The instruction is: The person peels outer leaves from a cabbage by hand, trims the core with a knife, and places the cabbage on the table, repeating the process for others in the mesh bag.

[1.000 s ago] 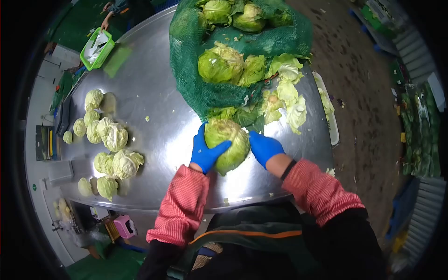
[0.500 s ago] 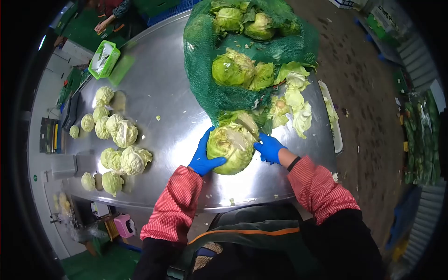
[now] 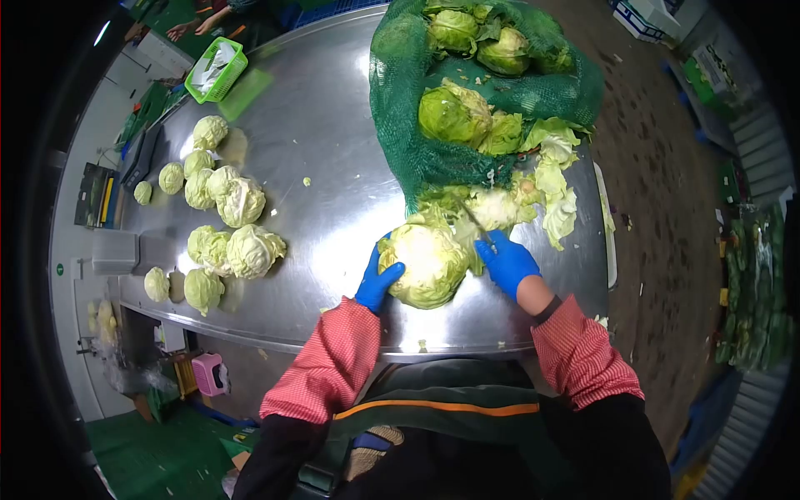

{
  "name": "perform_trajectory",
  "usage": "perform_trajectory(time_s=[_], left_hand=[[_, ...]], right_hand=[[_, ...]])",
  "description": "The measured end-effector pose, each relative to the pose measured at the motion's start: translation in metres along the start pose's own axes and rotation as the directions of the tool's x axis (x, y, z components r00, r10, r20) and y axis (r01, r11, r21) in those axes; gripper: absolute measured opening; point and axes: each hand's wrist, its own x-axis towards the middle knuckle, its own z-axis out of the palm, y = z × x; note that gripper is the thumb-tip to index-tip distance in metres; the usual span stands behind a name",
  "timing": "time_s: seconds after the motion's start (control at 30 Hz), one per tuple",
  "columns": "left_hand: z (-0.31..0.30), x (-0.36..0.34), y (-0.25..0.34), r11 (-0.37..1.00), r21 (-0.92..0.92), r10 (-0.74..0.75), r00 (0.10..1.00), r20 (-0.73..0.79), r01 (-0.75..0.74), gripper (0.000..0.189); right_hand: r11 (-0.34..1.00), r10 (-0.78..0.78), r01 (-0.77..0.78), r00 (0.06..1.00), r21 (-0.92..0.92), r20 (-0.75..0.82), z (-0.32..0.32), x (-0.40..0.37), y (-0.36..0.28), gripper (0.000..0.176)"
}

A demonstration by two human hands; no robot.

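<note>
My left hand [image 3: 380, 275], in a blue glove, grips the left side of a large pale green cabbage [image 3: 427, 261] on the metal table [image 3: 333, 217]. My right hand [image 3: 508, 265], also gloved in blue, is closed round a knife [image 3: 473, 218], whose thin blade points up and left at the cabbage's right edge. Loose outer leaves [image 3: 500, 207] lie just beyond the blade. Behind them a green mesh bag [image 3: 400, 158] lies open with several cabbages [image 3: 454, 115] in and on it.
Several smaller cabbages [image 3: 242, 202] stand on the table's left side. A green basket [image 3: 218, 70] is at the far left edge, near a co-worker's hands [image 3: 200, 25]. More trimmed leaves [image 3: 559, 208] lie at the right, beside a white tray [image 3: 606, 225].
The large cabbage now shows a paler surface, with leaves lying apart beyond it. My right hand has moved slightly away from its side. The whole view has shifted.
</note>
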Motion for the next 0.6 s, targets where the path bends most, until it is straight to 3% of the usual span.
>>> perform_trajectory(time_s=[0.1,0.13,0.23,0.27,0.37,0.4,0.43,0.5,0.6], left_hand=[[0.022,0.000,-0.006,0.995,-0.057,0.085,0.996,0.010,-0.085,0.076],[0.025,-0.001,-0.010,0.995,-0.026,0.097,0.995,-0.019,-0.097,0.079],[0.030,-0.019,0.006,0.919,0.388,0.095,0.995,-0.031,-0.075,0.082],[0.035,-0.026,0.020,0.916,0.401,0.036,0.999,-0.018,-0.026,0.084],[0.033,-0.013,0.045,0.617,0.776,0.160,0.986,0.041,-0.133,0.085],[0.053,-0.009,0.059,0.671,0.735,0.097,0.994,0.045,-0.098,0.087],[0.058,-0.003,0.057,0.783,0.622,-0.069,0.994,0.089,-0.002,0.088],[0.050,0.008,0.048,0.624,0.778,-0.037,0.991,0.126,-0.076,0.085],[0.039,0.009,0.043,0.734,0.679,-0.071,0.995,0.074,0.002,0.082]], right_hand=[[0.989,-0.141,0.134,0.983,-0.063,-0.120,0.004,-0.032,-0.028,0.080],[0.993,-0.116,0.116,0.992,-0.008,-0.050,0.008,-0.022,-0.023,0.088],[0.985,-0.166,0.164,0.985,0.062,0.039,0.004,-0.016,-0.017,0.083],[0.981,-0.182,0.178,0.982,0.078,0.046,0.005,-0.018,-0.016,0.081],[0.973,-0.208,0.203,0.977,0.107,0.038,0.006,-0.025,-0.014,0.073],[0.974,-0.206,0.203,0.978,0.101,0.019,0.008,-0.027,-0.015,0.068],[0.975,-0.203,0.202,0.979,0.095,0.001,0.009,-0.028,-0.016,0.064],[0.986,-0.134,0.143,0.986,0.085,-0.101,0.015,-0.016,0.009,0.054],[0.999,-0.014,0.005,0.978,-0.045,-0.209,0.026,0.007,0.060,0.043]])
